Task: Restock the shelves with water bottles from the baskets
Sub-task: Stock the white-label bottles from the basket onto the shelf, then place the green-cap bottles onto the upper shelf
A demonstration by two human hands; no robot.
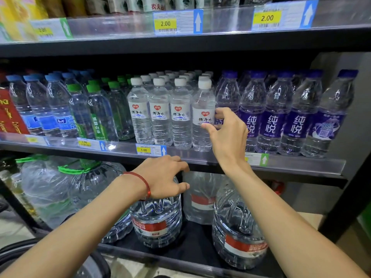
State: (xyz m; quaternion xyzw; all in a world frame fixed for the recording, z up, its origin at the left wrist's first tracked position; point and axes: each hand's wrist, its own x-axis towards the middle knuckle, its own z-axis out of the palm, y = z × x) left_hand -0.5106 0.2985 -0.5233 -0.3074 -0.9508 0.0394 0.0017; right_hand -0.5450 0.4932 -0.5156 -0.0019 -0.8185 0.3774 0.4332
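Blue-capped bottles: far left of the middle shelf, upright in rows.
Green-capped bottles: just right of the blue-capped ones, upright.
Left hand: below the middle shelf's front rail, in front of the top of a large jug that stands on the bottom shelf. Its fingers are released and loosely curled, with nothing between them and the thumb. A red bracelet sits on the wrist.
White-capped bottles: centre of the middle shelf, four across the front with rows behind, above a price tag reading 1.00.
Front white-capped bottle: rightmost of the front four, upright at the shelf's edge, touching its left neighbour.
Right hand: raised to that bottle, grasping it lightly. The thumb tip lies on the label front, the fingertips are against its right flank, and the palm is off to the right.
Purple-capped bottles: right end of the middle shelf, upright, partly behind the right hand.
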